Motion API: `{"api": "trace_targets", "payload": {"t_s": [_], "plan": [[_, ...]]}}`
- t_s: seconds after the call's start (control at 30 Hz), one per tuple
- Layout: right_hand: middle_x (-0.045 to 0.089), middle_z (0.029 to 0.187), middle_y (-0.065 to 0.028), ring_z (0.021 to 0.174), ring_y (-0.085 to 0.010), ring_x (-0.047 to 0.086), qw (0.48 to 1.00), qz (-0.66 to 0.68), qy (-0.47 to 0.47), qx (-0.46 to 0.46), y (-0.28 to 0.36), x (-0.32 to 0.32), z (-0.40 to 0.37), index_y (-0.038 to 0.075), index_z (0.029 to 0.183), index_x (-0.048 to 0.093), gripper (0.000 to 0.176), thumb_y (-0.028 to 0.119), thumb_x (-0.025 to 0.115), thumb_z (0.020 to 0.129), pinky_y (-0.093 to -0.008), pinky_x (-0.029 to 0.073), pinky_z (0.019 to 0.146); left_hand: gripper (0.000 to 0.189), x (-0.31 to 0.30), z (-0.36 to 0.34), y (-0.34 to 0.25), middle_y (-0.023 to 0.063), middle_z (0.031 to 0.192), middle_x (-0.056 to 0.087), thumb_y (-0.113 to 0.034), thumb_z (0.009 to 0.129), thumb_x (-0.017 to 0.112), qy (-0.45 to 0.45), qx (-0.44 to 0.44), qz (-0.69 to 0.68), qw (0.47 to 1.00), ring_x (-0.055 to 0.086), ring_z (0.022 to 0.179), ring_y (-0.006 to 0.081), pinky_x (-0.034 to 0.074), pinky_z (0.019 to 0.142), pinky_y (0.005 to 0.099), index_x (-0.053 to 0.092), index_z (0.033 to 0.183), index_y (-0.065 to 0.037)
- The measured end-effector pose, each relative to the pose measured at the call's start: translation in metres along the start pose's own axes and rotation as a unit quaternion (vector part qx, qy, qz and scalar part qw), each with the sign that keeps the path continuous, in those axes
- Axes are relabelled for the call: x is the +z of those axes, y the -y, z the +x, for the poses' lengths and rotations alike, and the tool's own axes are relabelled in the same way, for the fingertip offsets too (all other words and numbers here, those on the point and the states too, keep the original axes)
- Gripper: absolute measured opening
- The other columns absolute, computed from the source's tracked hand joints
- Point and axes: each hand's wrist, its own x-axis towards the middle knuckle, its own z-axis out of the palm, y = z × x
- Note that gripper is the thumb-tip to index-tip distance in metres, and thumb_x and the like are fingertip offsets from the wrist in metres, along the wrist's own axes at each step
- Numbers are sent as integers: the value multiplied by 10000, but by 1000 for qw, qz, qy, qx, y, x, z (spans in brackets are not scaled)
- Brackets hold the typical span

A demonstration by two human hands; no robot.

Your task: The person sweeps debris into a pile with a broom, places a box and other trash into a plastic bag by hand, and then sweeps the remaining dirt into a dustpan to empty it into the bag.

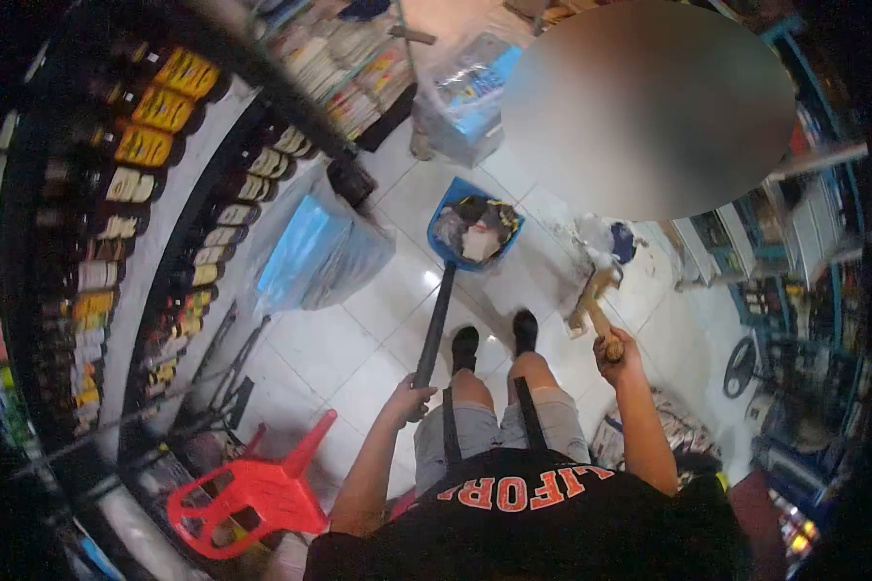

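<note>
My left hand [409,399] is closed round the long black handle of a dustpan. The blue dustpan [438,232] rests on the white tiled floor ahead of my feet, with crumpled wrappers and other rubbish [480,235] in it. Out to the right, my right hand [618,356] grips the end of a tan broom [596,298]. Its far end is low by the floor and partly blurred. Beyond the broom, whitish and dark litter [622,242] lies on the tiles.
Shelves of bottles [150,145] line the left. A plastic-wrapped blue pack [315,247] stands beside them, and another wrapped blue box [470,107] is farther ahead. A red plastic chair [252,494] is at the lower left. Shelving [794,320] runs along the right. A blurred oval hides the upper right.
</note>
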Motion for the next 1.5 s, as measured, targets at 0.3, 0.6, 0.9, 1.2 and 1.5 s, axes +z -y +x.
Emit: {"api": "trace_targets", "payload": {"t_s": [0.3,0.6,0.9,1.2,1.5], "plan": [[463,605,-99,462,-167,476,977,-169,119,55,-36,196,108,-20,826,420,235,202,401,751,-203,449,408,229,-7,17,64,20,554,406,-129,637,567,-80,-64,-212,972,390,393,105,316,324,235,387,752,-46],[469,625,-53,666,-146,492,780,-480,394,-78,-194,417,287,40,755,479,160,192,442,721,-286,417,665,161,46,5,106,-4,486,401,-133,660,556,-150,-126,-334,922,390,365,99,302,303,233,410,696,-77],[437,932,-178,788,-294,487,814,-399,405,114,-263,465,224,80,1091,268,490,362,434,726,-384,425,650,200,60,-28,66,30,528,458,-210,655,570,-188,-107,-471,855,431,367,134,333,324,236,445,655,-53],[453,969,-130,644,-252,510,593,-746,227,-204,-146,242,238,138,1132,279,515,107,484,661,-359,429,560,259,44,-35,58,51,571,475,-275,670,539,-68,-116,-375,917,471,460,141,368,404,236,474,741,-35],[409,995,-141,929,-285,404,257,-841,362,-308,-132,142,117,141,1096,358,657,96,618,495,-325,358,759,239,48,-81,-141,36,675,477,-290,728,462,-19,-21,-482,876,446,518,113,372,459,221,448,764,-55]]}}
